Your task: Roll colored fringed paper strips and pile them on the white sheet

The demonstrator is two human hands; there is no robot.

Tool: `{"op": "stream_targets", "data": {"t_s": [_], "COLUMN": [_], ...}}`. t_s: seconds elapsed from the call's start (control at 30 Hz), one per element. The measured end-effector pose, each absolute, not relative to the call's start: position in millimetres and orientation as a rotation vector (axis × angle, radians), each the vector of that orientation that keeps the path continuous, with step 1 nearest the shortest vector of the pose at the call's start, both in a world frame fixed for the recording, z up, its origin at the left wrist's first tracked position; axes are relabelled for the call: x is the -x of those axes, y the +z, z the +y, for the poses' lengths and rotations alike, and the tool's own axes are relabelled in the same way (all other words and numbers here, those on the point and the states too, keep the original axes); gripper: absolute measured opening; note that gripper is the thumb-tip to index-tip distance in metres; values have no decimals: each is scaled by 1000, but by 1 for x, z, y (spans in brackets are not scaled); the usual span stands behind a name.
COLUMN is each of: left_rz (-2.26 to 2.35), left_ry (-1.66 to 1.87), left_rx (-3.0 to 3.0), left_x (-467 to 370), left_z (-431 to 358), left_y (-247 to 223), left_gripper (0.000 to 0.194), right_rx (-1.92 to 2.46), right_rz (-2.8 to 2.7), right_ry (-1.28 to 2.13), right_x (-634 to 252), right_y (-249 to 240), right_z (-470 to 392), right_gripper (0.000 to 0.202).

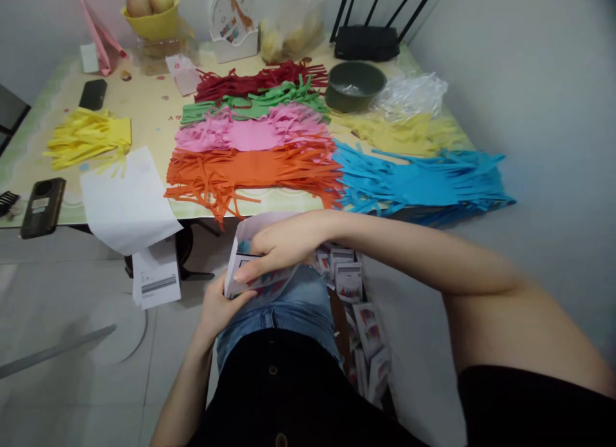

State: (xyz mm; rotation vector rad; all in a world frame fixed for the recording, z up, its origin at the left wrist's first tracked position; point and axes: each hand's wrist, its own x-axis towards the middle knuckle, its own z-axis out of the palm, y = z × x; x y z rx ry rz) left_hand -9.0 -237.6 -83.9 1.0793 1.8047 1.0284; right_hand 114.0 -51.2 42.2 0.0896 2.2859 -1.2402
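A white printed packet [269, 293] is held over my lap, its mouth open toward the table. My left hand [225, 306] grips its lower left edge, the thumb across the front. My right hand [274, 247] reaches into the packet's opening, with the thumb outside on the printed front and the other fingers hidden inside. A bit of blue shows inside near those fingers. Just beyond, fringed bundles lie in rows: orange [250, 169], pink [253, 134], green [260, 105], dark red [245, 83], with blue [423, 183] and pale yellow [409, 133] at the right.
Yellow fringe [91, 136], a white sheet [128, 200] and a phone [43, 206] are on the table's left. Printed cards [160, 277] hang below the sheet. A dark green bowl [355, 86] and a router [367, 43] stand behind. Filled packets [368, 331] lie beside my right thigh.
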Motion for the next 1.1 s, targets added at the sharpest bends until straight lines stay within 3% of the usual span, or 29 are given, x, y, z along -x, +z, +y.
{"op": "stream_targets", "data": {"t_s": [0.13, 0.27, 0.4, 0.67, 0.93, 1.1], "left_rz": [1783, 1845, 1919, 1990, 1914, 1922], "left_ry": [1013, 1091, 1173, 1185, 1061, 1109], "left_rx": [-1016, -892, -841, -905, -1054, -940], "left_x": [2, 5, 8, -1, -2, -1], "left_z": [-237, -239, -241, -237, -241, -243], "left_y": [-91, -99, -102, -95, -94, -94], "left_gripper": [29, 32, 30, 35, 42, 40], "right_rx": [-74, -398, -847, -594, -338, -300], "right_rz": [2207, 2800, 3152, 3106, 2674, 2843], "right_ry": [-1311, -1408, -932, -384, -623, -859], "right_x": [-108, -139, -176, -179, -156, -159], "right_y": [40, 59, 63, 33, 48, 49], "right_z": [-56, -41, -31, -52, -56, -51], "right_gripper": [75, 64, 61, 52, 55, 37]}}
